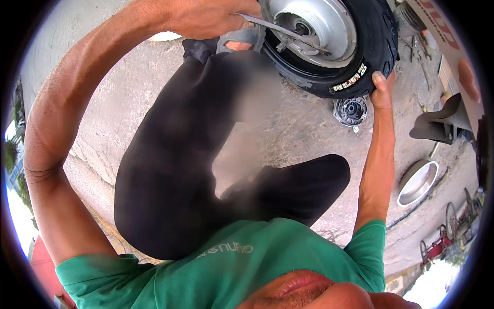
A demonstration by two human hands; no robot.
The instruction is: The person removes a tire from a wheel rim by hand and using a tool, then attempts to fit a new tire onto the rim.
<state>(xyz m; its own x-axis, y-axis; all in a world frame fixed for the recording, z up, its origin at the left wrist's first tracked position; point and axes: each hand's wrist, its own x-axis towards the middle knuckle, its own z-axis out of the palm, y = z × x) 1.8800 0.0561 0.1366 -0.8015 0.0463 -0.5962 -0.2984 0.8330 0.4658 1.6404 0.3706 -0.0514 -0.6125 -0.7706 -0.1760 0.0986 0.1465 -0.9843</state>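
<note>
A black tyre (380, 31) on a silver wheel rim (337, 26) is held up off the floor at the top of the head view, its hub side towards me. My left hand (206, 16) is closed round one end of a flat metal tyre lever (275, 27). The lever slants across the rim's face, its far tip near the rim's lower edge. At the tyre's lower right, my right hand (382, 90) grips it, the thumb on the sidewall and the fingers hidden behind.
Below the tyre a round metal hub part (351, 111) lies on the concrete floor. To the right are a metal bowl (418, 183), a dark bent piece (440, 122), loose hand tools (421, 51) and a cardboard box (437, 26). My black-trousered legs (170, 154) fill the middle.
</note>
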